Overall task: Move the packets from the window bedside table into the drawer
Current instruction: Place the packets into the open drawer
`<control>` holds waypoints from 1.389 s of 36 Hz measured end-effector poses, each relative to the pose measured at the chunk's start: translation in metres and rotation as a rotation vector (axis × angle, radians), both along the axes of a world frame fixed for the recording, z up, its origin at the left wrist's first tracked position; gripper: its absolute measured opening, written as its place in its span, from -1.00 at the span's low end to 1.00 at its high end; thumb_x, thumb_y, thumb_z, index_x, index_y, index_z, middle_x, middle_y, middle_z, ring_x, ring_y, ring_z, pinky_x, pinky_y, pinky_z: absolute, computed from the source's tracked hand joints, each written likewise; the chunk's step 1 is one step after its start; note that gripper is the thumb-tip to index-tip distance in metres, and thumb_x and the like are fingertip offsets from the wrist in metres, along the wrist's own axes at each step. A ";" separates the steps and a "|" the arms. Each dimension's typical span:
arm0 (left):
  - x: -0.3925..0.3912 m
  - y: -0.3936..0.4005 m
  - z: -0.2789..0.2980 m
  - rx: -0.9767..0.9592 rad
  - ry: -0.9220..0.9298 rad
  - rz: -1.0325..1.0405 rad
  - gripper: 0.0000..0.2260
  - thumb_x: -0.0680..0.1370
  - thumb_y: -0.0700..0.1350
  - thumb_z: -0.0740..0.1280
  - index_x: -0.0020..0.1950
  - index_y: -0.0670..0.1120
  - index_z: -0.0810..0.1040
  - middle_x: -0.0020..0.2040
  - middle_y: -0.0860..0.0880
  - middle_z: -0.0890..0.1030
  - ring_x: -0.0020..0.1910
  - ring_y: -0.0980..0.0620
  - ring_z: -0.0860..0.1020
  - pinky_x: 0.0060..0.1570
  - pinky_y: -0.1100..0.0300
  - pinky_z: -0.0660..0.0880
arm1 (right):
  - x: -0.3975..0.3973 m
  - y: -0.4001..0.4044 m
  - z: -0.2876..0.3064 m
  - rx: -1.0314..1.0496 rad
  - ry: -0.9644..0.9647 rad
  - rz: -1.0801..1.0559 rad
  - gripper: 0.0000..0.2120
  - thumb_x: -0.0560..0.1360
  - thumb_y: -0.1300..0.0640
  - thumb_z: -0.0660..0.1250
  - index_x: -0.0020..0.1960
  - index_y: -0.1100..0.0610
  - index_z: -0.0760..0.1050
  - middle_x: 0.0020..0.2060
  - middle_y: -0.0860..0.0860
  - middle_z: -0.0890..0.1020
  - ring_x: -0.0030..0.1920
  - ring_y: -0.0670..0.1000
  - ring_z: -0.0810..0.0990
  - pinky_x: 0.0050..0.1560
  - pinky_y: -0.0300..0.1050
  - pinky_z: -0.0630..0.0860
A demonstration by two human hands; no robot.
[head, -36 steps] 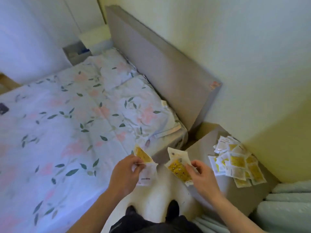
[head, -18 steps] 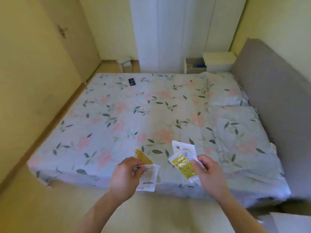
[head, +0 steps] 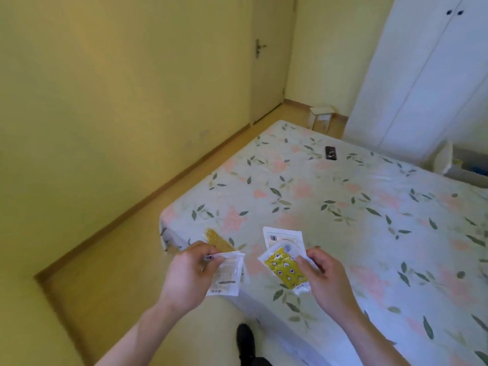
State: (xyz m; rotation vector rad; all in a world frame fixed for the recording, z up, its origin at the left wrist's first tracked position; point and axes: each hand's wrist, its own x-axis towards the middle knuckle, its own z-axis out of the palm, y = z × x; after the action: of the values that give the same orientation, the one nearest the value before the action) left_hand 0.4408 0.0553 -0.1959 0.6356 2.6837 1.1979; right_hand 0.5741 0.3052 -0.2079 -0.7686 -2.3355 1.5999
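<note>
Two packets [head: 227, 270] per hand [head: 188, 277], four in all.

Open floor strip [head: 111, 260] runs from 7 to 12 o'clock between wall [head: 105, 101] and bed [head: 343, 220], whose corner blocks passage from 1 to 5 o'clock.

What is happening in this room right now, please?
A person stands at the corner of a bed with a flowered cover and holds small packets in both hands. The left hand pinches a few white and yellow packets; the right hand grips a yellow packet and white ones behind it. A dark phone-like thing lies on the far side of the bed. No drawer is plainly in view.
</note>
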 end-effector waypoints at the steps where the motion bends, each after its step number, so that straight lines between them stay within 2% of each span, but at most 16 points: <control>1: -0.015 -0.007 0.000 -0.005 0.002 0.026 -0.72 0.55 -0.09 0.45 -0.23 0.25 0.51 -0.17 0.20 0.62 -0.15 0.22 0.53 -0.25 0.38 0.40 | -0.022 -0.004 -0.001 -0.008 -0.001 0.029 -0.80 0.58 0.13 0.38 -0.22 0.14 0.55 -0.36 0.09 0.56 -0.36 -0.04 0.45 -0.36 -0.21 0.32; 3: -0.046 -0.022 -0.001 -0.019 -0.003 0.093 -0.77 0.55 -0.07 0.45 -0.22 0.22 0.54 -0.18 0.20 0.62 -0.17 0.20 0.53 -0.26 0.33 0.40 | -0.069 -0.014 -0.003 -0.028 -0.005 0.093 -0.81 0.58 0.13 0.38 -0.20 0.16 0.56 -0.35 0.10 0.58 -0.38 -0.06 0.45 -0.38 -0.26 0.32; 5: -0.076 -0.038 -0.001 -0.025 -0.014 0.172 -0.80 0.55 -0.06 0.44 -0.22 0.19 0.56 -0.18 0.20 0.62 -0.18 0.16 0.53 -0.26 0.27 0.42 | -0.115 -0.022 -0.004 -0.043 -0.014 0.149 -0.78 0.58 0.14 0.38 -0.23 0.16 0.53 -0.42 0.01 0.53 -0.40 -0.09 0.41 -0.40 -0.31 0.30; 7: -0.103 -0.057 0.000 -0.022 -0.027 0.254 -0.82 0.55 -0.06 0.44 -0.22 0.15 0.59 -0.20 0.19 0.62 -0.19 0.13 0.53 -0.25 0.24 0.45 | -0.162 -0.032 -0.004 -0.056 -0.019 0.200 -0.75 0.57 0.16 0.38 -0.27 0.13 0.51 -0.45 -0.08 0.48 -0.42 -0.11 0.39 -0.41 -0.32 0.29; 10: -0.140 -0.087 0.005 -0.015 -0.031 0.376 -0.86 0.55 -0.07 0.44 -0.20 0.11 0.63 -0.23 0.18 0.62 -0.22 0.15 0.53 -0.23 0.18 0.48 | -0.236 -0.055 0.001 -0.045 -0.015 0.331 -0.71 0.56 0.14 0.39 -0.32 0.08 0.46 -0.44 -0.10 0.45 -0.39 -0.09 0.40 -0.37 -0.25 0.32; 13: -0.170 -0.124 0.009 0.001 -0.019 0.511 -0.88 0.54 -0.10 0.45 -0.17 0.09 0.65 -0.22 0.16 0.62 -0.21 0.18 0.53 -0.27 0.29 0.43 | -0.303 -0.086 0.009 -0.026 0.003 0.465 -0.64 0.57 0.13 0.39 -0.36 0.03 0.38 -0.45 -0.10 0.37 -0.39 -0.07 0.33 -0.35 -0.16 0.26; 18: -0.215 -0.188 0.014 0.052 -0.008 0.697 -0.84 0.55 -0.14 0.45 -0.20 0.08 0.62 -0.21 0.14 0.63 -0.19 0.13 0.55 -0.29 0.36 0.42 | -0.403 -0.150 0.024 -0.008 0.037 0.676 -0.57 0.59 0.15 0.36 -0.41 -0.07 0.34 -0.48 -0.16 0.31 -0.41 -0.09 0.25 -0.40 -0.23 0.17; 24: -0.297 -0.254 0.008 0.120 -0.020 0.805 -0.82 0.56 -0.15 0.44 -0.21 0.09 0.63 -0.18 0.19 0.63 -0.18 0.16 0.58 -0.30 0.38 0.44 | -0.512 -0.225 0.013 -0.014 0.046 0.777 -0.66 0.59 0.10 0.37 -0.34 0.04 0.39 -0.46 -0.15 0.37 -0.40 -0.12 0.29 -0.37 -0.22 0.21; 31: -0.425 -0.327 0.002 0.099 -0.053 0.730 -0.84 0.57 -0.13 0.41 -0.19 0.07 0.62 -0.19 0.20 0.63 -0.19 0.16 0.56 -0.33 0.36 0.41 | -0.616 -0.287 0.003 0.019 0.022 0.741 -0.63 0.59 0.08 0.36 -0.37 -0.11 0.43 -0.50 -0.17 0.39 -0.44 -0.17 0.29 -0.39 -0.29 0.23; 35: -0.510 -0.346 0.005 0.044 -0.075 0.618 -0.82 0.57 -0.12 0.41 -0.22 0.07 0.60 -0.22 0.19 0.60 -0.26 0.15 0.52 -0.34 0.32 0.36 | -0.666 -0.294 0.006 0.012 -0.009 0.620 -0.65 0.59 0.07 0.36 -0.36 -0.06 0.44 -0.51 -0.14 0.39 -0.45 -0.14 0.29 -0.41 -0.25 0.20; 38: -0.573 -0.340 0.012 0.046 -0.081 0.507 -0.80 0.57 -0.11 0.41 -0.23 0.11 0.58 -0.17 0.20 0.59 -0.20 0.15 0.53 -0.31 0.28 0.38 | -0.701 -0.288 0.007 -0.055 -0.039 0.499 -0.74 0.59 0.07 0.37 -0.28 -0.01 0.56 -0.43 -0.08 0.55 -0.39 -0.12 0.45 -0.31 -0.20 0.35; 41: -0.639 -0.331 0.015 0.034 -0.063 0.408 -0.82 0.57 -0.10 0.41 -0.21 0.12 0.59 -0.11 0.24 0.59 -0.15 0.18 0.54 -0.28 0.33 0.38 | -0.742 -0.282 0.004 -0.078 -0.058 0.403 -0.81 0.59 0.11 0.37 -0.19 0.00 0.65 -0.32 -0.02 0.67 -0.27 -0.08 0.57 -0.16 -0.11 0.45; 46: -0.745 -0.306 0.011 0.035 -0.051 0.284 -0.81 0.56 -0.15 0.41 -0.18 0.12 0.61 -0.12 0.19 0.57 -0.15 0.15 0.52 -0.22 0.36 0.36 | -0.823 -0.272 -0.008 -0.150 -0.079 0.275 -0.86 0.60 0.08 0.37 -0.08 0.06 0.67 -0.23 0.00 0.73 -0.16 0.05 0.71 -0.15 -0.09 0.58; 48: -0.783 -0.292 0.011 0.030 -0.042 0.259 -0.82 0.54 -0.17 0.42 -0.18 0.10 0.62 -0.13 0.18 0.57 -0.16 0.15 0.52 -0.20 0.32 0.37 | -0.855 -0.266 -0.014 -0.184 -0.089 0.244 -0.86 0.60 0.06 0.37 -0.06 0.07 0.67 -0.21 0.01 0.74 -0.13 0.06 0.72 -0.08 -0.02 0.65; 50: -0.820 -0.279 0.014 0.019 -0.039 0.233 -0.81 0.53 -0.20 0.43 -0.20 0.08 0.63 -0.14 0.18 0.58 -0.16 0.17 0.52 -0.21 0.35 0.36 | -0.885 -0.257 -0.017 -0.232 -0.085 0.211 -0.87 0.60 0.06 0.37 -0.05 0.07 0.67 -0.18 0.03 0.74 -0.11 0.09 0.73 0.01 0.13 0.66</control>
State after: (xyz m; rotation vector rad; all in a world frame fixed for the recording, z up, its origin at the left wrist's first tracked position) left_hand -0.3794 -0.2235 -0.1817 0.3038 2.7759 1.2752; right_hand -0.3114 0.0481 -0.2252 -0.6639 -2.3862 1.9913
